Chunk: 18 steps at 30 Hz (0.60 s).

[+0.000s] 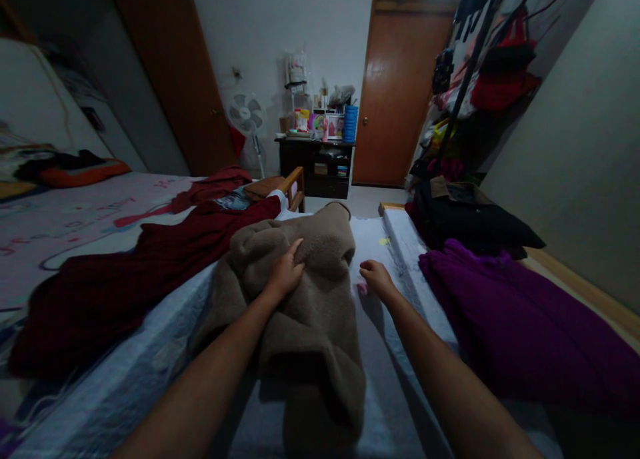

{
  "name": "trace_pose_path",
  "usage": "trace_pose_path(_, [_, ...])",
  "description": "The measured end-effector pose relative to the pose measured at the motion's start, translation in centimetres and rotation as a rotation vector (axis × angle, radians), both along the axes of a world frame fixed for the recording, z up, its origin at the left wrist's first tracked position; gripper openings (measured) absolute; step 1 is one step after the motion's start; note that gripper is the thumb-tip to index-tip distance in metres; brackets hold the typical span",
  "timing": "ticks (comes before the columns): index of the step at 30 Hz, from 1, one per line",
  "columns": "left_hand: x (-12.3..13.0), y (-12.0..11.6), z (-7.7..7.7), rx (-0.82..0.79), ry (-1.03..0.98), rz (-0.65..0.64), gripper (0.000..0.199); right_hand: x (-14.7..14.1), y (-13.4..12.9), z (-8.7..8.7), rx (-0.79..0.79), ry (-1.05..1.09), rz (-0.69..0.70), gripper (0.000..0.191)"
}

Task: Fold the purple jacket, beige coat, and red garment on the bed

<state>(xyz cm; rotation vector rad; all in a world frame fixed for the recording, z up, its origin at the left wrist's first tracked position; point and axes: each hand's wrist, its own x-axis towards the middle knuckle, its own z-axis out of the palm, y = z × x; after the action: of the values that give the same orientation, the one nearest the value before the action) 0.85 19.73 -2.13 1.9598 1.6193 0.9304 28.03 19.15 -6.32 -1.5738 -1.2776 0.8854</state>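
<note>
A thick brown-grey fleecy cloth point(320, 299) lies bunched on the pale patterned bed cover point(380, 372), its near edge raised in a fold. My left hand point(287, 270) rests on top of it, thumb and fingers apart, pressing on the fabric. To the right of the cloth, just off its edge, my right hand point(376, 277) hovers over the cover with its fingers curled together; whether anything is between them is too small to tell.
Dark red cloth point(115, 272) stretches along the left. A purple garment point(530, 319) and folded dark clothes point(465, 212) lie on the right. Farther off are a wooden chair point(296, 186), a fan point(247, 112), a black cabinet point(313, 169) and a door point(395, 92).
</note>
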Motion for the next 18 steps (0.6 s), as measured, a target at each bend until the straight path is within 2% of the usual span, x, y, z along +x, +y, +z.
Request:
trace_pose_path(2, [-1.3,0.4,-0.3,0.025,-0.233,-0.001,0.068,-1.0,1.0,-0.2,-0.03,0.034,0.031,0.011])
trace_pose_path(4, [-2.3,0.5,-0.3,0.029,-0.384,0.033,0.065,-2.4,1.7,-0.4,-0.055,0.082,0.084,0.016])
trace_pose_path(8, [-3.0,0.1,0.3,0.0,-0.538,0.13,0.061,-5.4,2.4,-0.6,-0.069,0.177,0.161,0.024])
trace_pose_path(12, [-3.0,-0.3,0.7,-0.025,-0.672,0.166,0.056,-6.8,3.1,-0.5,-0.021,0.201,0.099,0.018])
trace_pose_path(15, [-3.1,-0.1,0.7,-0.023,-0.717,0.178,0.055,-6.4,3.9,0.8,0.06,0.194,0.019,0.018])
trace_pose_path(18, [-3.1,0.2,0.7,-0.024,-0.727,0.159,0.057,-4.9,4.8,3.8,0.169,0.175,-0.043,0.022])
